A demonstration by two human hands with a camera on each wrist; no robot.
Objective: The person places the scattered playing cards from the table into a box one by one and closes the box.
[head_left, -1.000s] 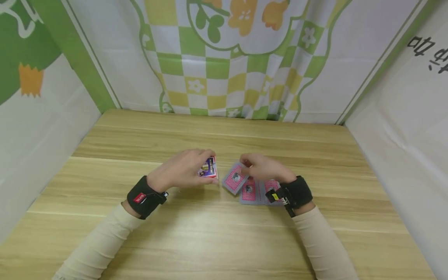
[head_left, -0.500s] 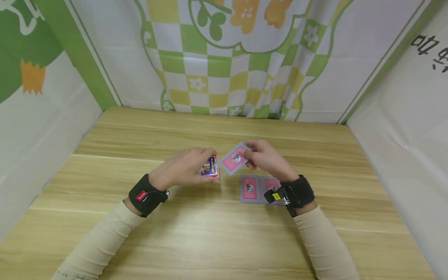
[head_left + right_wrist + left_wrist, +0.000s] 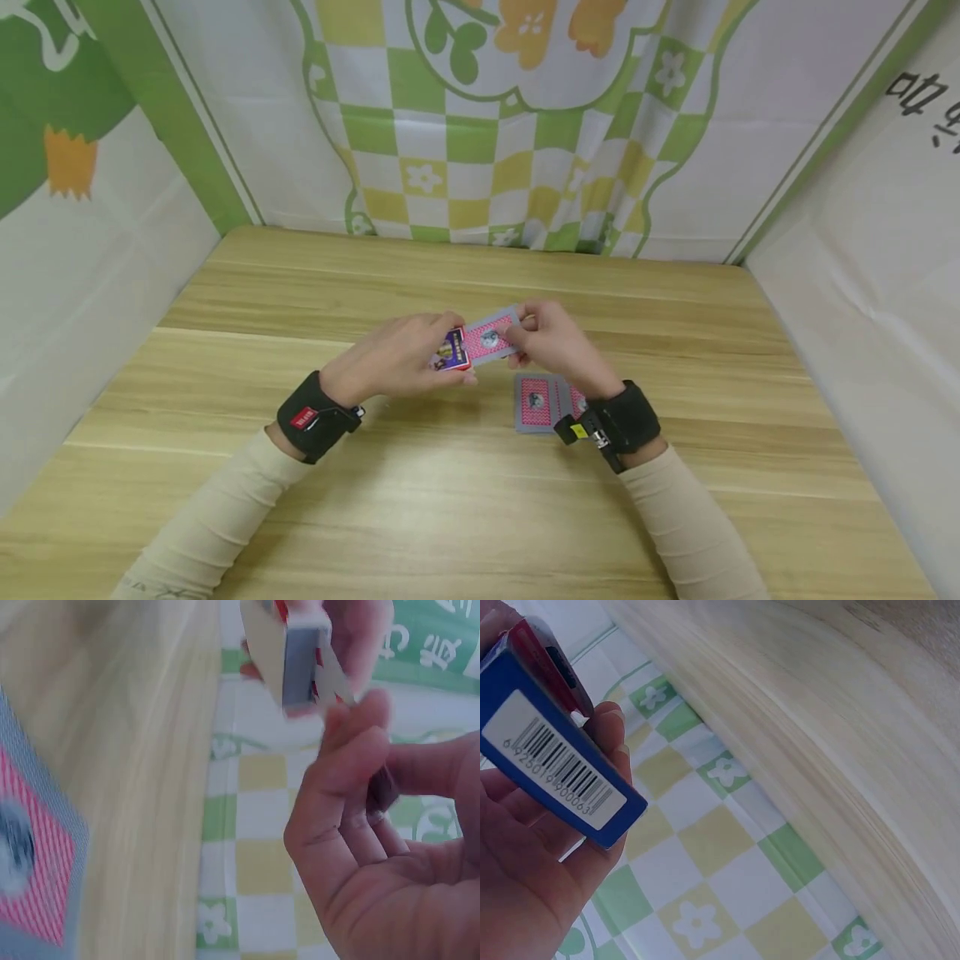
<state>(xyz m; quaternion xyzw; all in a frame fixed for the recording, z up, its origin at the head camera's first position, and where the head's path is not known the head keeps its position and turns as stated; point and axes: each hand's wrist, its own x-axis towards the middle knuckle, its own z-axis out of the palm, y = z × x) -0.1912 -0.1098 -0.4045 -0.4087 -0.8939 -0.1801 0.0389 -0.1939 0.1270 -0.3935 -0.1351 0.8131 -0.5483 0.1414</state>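
Note:
My left hand grips a playing card box with a dark purple printed face. Its blue end with a white barcode label faces the left wrist camera. Between thumb and fingers, my right hand pinches a red-and-grey patterned playing card, whose far end meets the box's right end. In the right wrist view the box's end looks grey inside, with a pale flap beside it. Below the right hand, more playing cards lie face down side by side, partly hidden by the wrist strap.
A wooden table carries everything. White panels stand at left and right, and a green-and-yellow checked curtain hangs along the back edge. Each wrist wears a black strap with a small camera.
The right hand has lifted the card off the others on the table and brought it up and left to the box's end. The left hand keeps its grip on the box, nearly still.

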